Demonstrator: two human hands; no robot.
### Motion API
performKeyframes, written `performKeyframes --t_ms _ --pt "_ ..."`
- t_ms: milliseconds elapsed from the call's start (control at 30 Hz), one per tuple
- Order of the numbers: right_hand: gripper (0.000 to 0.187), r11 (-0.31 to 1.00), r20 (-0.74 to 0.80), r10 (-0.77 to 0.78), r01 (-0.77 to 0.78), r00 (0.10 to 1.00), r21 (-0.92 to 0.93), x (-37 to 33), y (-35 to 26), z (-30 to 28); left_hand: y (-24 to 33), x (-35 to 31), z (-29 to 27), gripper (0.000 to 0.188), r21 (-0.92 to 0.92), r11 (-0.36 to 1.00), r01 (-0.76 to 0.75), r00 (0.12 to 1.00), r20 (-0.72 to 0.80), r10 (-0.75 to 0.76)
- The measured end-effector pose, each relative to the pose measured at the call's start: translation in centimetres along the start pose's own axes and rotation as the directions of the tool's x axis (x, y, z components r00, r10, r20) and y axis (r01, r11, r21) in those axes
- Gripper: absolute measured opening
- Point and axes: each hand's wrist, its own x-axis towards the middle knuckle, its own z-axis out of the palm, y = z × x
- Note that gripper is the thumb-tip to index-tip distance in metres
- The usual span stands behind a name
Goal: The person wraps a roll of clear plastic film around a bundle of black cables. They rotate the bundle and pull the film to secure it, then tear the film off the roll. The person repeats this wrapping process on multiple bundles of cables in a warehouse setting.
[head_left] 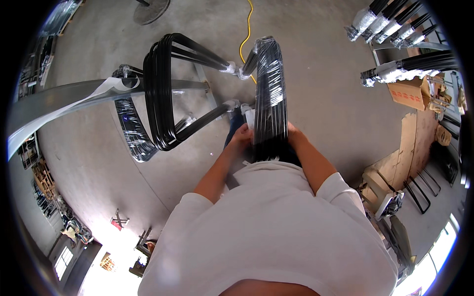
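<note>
In front of my body stands a bundle of bent black tubes (270, 93), wrapped in clear plastic film. My left hand (242, 135) is closed at its left edge, fingers curled beside a white piece (250, 118); what they grip is not clear. At the opposite edge, my right hand (293, 134) lies against the bundle, its fingers hidden behind the tubes. Left of these hangs another stack of black tube frames (159, 93), unwrapped along its bend, with film around the tube ends. Film also covers a lower black bundle (134, 129) beyond it.
A grey metal beam (64, 104) reaches in from the left, with a loose white strip (94, 93) along it. On the floor runs a yellow cord (246, 34). Film-wrapped tube bundles (405, 66) rest at the right, above a cardboard box (409, 93). A round base (151, 12) stands far off.
</note>
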Motion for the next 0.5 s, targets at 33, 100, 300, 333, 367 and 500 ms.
performKeyframes --t_ms 33,100,300,333,367,500 --pt "0.026 1.000 -0.003 -0.003 0.003 1.000 -0.002 -0.1 -0.1 -0.1 0.1 0.2 0.1 0.045 0.039 0.999 -0.003 1.000 0.016 0.003" --pt "0.029 1.000 0.002 -0.017 0.017 1.000 -0.018 0.0 0.2 -1.1 1.1 0.1 1.1 0.043 0.197 0.980 0.007 1.000 -0.027 -0.002" --pt "0.038 0.923 -0.082 -0.071 0.034 0.994 -0.382 -0.2 0.5 -1.1 1.6 -1.2 2.1 0.031 0.389 0.921 0.016 0.969 -0.232 0.082" --pt "0.039 0.937 -0.093 -0.067 0.030 0.993 -0.349 -0.5 0.4 -0.5 1.5 -1.4 1.8 0.030 0.420 0.907 0.030 0.964 -0.253 0.085" --pt "0.040 0.948 -0.104 -0.061 0.025 0.993 -0.317 -0.6 0.5 -0.1 1.3 -1.6 1.6 0.028 0.450 0.892 0.045 0.958 -0.273 0.090" --pt "0.036 0.990 -0.165 -0.136 0.139 0.977 0.007 2.4 3.5 -3.4 5.8 -6.3 10.8 0.056 0.720 0.692 0.058 0.849 -0.400 0.345"
